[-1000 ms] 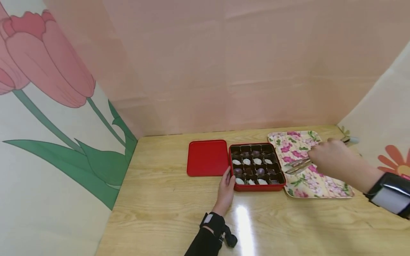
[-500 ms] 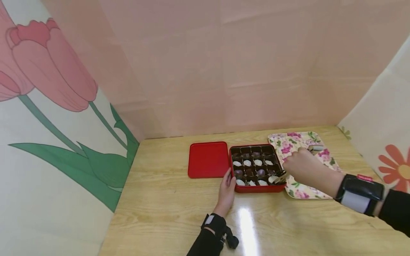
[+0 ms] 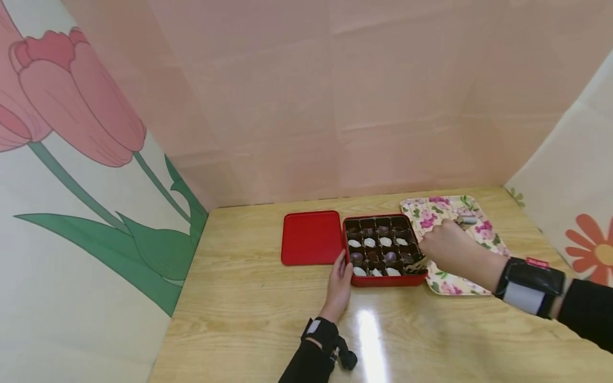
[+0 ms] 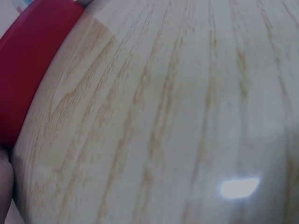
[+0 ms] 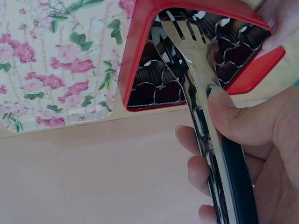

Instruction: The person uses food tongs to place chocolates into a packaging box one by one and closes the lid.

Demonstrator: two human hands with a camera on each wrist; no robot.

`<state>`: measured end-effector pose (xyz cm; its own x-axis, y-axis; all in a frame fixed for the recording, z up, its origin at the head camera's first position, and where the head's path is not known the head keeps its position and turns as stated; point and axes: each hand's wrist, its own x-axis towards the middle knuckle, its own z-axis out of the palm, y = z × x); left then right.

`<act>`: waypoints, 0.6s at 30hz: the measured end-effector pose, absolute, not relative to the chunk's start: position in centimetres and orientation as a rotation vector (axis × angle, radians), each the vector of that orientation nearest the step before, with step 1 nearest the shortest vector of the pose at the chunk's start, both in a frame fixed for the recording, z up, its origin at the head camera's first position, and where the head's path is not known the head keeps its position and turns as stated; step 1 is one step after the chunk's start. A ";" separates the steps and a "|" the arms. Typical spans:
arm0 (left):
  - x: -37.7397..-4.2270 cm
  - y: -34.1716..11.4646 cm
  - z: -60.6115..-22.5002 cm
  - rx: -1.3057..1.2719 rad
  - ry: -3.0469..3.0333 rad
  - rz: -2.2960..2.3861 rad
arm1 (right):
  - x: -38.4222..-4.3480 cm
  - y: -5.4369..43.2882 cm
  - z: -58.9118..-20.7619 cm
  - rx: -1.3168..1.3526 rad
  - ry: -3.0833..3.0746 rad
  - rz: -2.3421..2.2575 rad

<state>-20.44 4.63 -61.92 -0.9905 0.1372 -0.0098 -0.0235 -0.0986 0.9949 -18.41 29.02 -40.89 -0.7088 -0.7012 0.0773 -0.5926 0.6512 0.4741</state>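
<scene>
My right hand (image 3: 445,244) grips metal serving tongs (image 5: 201,79) with black grips, thumb on one arm and fingers around the other. Their slotted tips reach into the near right corner of a red box (image 3: 388,282). Its dark insert is divided into compartments with rows of white chocolates (image 3: 369,242) and dark or purplish chocolates (image 3: 390,256). The tongs cover the near right compartment, so what lies between their tips is hidden. My left hand (image 3: 338,287) rests against the box's near left side, fingers fairly straight, beside the red wall (image 4: 37,56) in the left wrist view.
A flat red lid (image 3: 310,238) lies left of the box, right beside it. On the other side is a floral tray (image 3: 474,207), partly under my right arm. The wooden table (image 3: 230,298) ends at a pink backdrop (image 3: 268,133) behind.
My right hand has carried the tongs leftward from over the tray into the box's near right corner. A white chocolate showed at their tips half a second ago; now it is out of sight.
</scene>
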 end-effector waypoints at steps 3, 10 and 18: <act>-20.4 4.6 -62.0 0.109 2.035 2.245 | -18.4 29.0 -40.9 1.036 -2.635 -0.622; -20.4 4.7 -62.2 0.087 2.011 2.251 | -17.9 31.0 -40.0 0.928 -2.720 -0.501; -20.4 4.6 -62.0 0.085 2.016 2.244 | -17.9 41.1 -42.5 0.370 -2.954 -0.197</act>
<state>-20.37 4.60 -61.98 -0.9907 0.1294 -0.0412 -0.0548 -0.1032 0.9931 -17.95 41.15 -42.47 -0.9570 -0.2542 0.1399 -0.2334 0.9608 0.1494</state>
